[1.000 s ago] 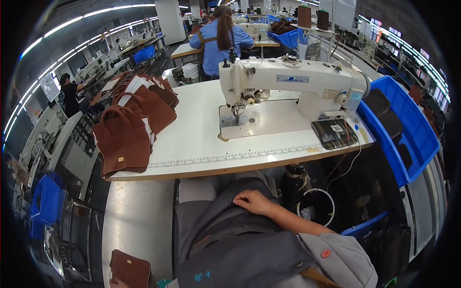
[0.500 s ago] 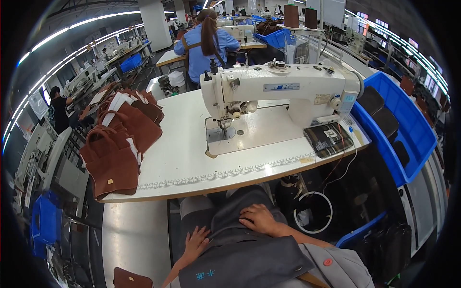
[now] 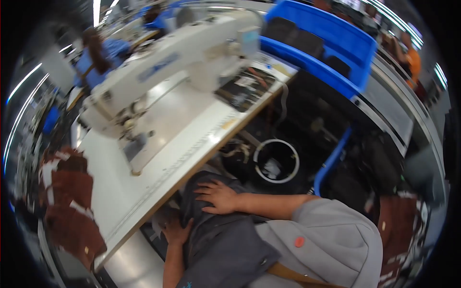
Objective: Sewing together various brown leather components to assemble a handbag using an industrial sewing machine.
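Observation:
My right hand [image 3: 218, 197] lies flat on the dark grey apron [image 3: 216, 245] over my lap, fingers spread, holding nothing. Lower and to the left, my left hand [image 3: 176, 232] rests on my thigh at the apron's edge, its fingers apart and nothing in it. Both hands are below the front edge of the white sewing table [image 3: 113, 192]. On that table stands a white industrial sewing machine [image 3: 182, 57], blurred by motion. Brown bag pieces with handles [image 3: 72, 216] are piled at the table's left end.
A blue bin [image 3: 341, 36] with dark pieces stands right of the table. Beneath the table edge is a white-rimmed black bucket [image 3: 254, 165]. More brown pieces [image 3: 396, 221] hang or lie at my right. A person in blue [image 3: 108, 53] sits beyond the machine; another wears orange [image 3: 413, 62].
The view has swung to the right, so the table and machine appear tilted and further left. Brown pieces at my right and a person in orange have come into view. Both hands stay on my lap.

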